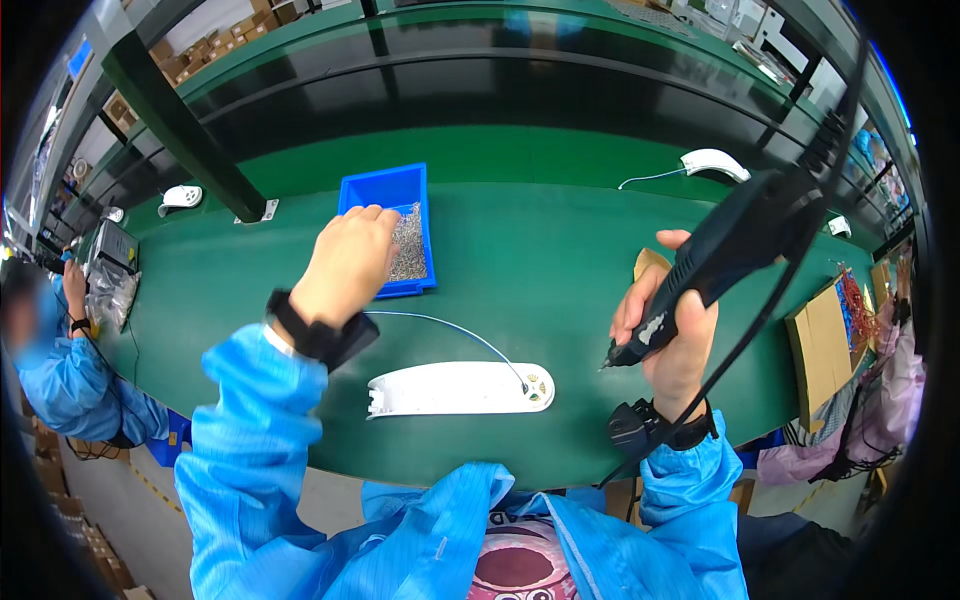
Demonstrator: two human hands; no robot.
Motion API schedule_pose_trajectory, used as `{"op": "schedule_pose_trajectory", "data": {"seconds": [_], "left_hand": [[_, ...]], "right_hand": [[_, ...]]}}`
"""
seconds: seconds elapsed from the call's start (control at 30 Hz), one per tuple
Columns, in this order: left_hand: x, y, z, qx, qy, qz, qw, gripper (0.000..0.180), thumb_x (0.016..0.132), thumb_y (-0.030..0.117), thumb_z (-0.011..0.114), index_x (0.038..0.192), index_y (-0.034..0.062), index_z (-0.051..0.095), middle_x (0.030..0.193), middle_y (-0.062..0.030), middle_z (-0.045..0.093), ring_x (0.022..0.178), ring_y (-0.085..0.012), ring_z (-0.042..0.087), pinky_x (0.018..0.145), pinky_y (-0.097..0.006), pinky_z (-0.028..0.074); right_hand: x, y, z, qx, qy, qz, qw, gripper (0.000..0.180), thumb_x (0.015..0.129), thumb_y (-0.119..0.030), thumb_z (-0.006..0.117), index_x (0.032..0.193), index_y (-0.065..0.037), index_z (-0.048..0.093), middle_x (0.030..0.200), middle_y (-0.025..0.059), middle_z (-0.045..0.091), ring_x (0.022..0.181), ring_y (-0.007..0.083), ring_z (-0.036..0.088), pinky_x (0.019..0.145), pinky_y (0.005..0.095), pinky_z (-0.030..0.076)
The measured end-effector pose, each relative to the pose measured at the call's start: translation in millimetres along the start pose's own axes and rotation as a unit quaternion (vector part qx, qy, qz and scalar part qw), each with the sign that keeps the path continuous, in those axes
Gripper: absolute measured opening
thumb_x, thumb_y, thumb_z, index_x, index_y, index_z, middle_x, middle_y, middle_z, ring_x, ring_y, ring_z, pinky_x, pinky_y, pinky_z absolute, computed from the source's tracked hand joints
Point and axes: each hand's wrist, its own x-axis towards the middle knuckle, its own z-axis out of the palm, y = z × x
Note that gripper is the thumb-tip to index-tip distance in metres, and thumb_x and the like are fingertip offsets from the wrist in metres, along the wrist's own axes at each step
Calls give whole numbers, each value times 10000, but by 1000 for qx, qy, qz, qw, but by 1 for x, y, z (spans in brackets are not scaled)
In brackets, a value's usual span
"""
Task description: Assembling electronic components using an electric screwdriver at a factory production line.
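Note:
My right hand [672, 325] grips a black electric screwdriver [725, 245], its tip pointing down and left above the table. Over the blue bin [385, 187] my left hand [350, 255] is closed, its fingers curled down so that the fingertips are hidden. Many small metal screws [408, 250] fill part of that bin. Between my arms a long white plastic shell [450, 389] lies flat, with one rounded end and one notched end. A thin pale-blue cable [450, 325] runs from its rounded end toward my left wrist.
A green table [540, 270] spreads around the parts. Another white shell [715, 163] with a cable lies at the far right. An open cardboard box [822, 335] stands at the right edge. Left, a co-worker in blue [80, 385] sits near a plastic bag [112, 295]. A dark post [185, 125] rises back left.

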Motion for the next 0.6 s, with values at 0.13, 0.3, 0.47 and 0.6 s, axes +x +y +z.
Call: {"op": "schedule_pose_trajectory", "data": {"seconds": [0.13, 0.3, 0.47, 0.6], "left_hand": [[4, -29, 36, 53, -177, -7, 983, 167, 696, 183, 637, 789, 48, 603, 812, -97, 591, 818, -272, 553, 714, -375, 387], [-4, -31, 41, -18, -111, -10, 994, 92, 710, 150, 622, 737, 62, 612, 751, -70, 598, 770, -255, 559, 717, -352, 372], [-5, -28, 37, -60, -32, 3, 998, 30, 725, 81, 591, 722, 53, 602, 717, -84, 600, 711, -251, 558, 708, -336, 378], [-6, -33, 46, -54, -21, 6, 998, 39, 722, 88, 597, 714, 50, 595, 720, -87, 602, 690, -252, 559, 704, -332, 377]], "right_hand": [[-5, 11, 16, -1, -9, -40, 999, 759, 766, -664, 420, 1218, -74, 263, 535, 41, 427, 410, 136, 458, 400, 269, 403], [-6, 19, 31, 109, 17, -61, 992, 822, 706, -683, 491, 1185, -57, 258, 559, 71, 477, 437, 167, 498, 433, 278, 437], [-4, 44, 47, 60, 3, -90, 994, 814, 729, -733, 352, 1216, -91, 236, 543, 29, 423, 389, 129, 442, 388, 269, 407], [-5, 61, 51, 44, -5, -63, 997, 807, 720, -740, 354, 1194, -97, 239, 546, 25, 428, 394, 127, 446, 395, 269, 409]]}}
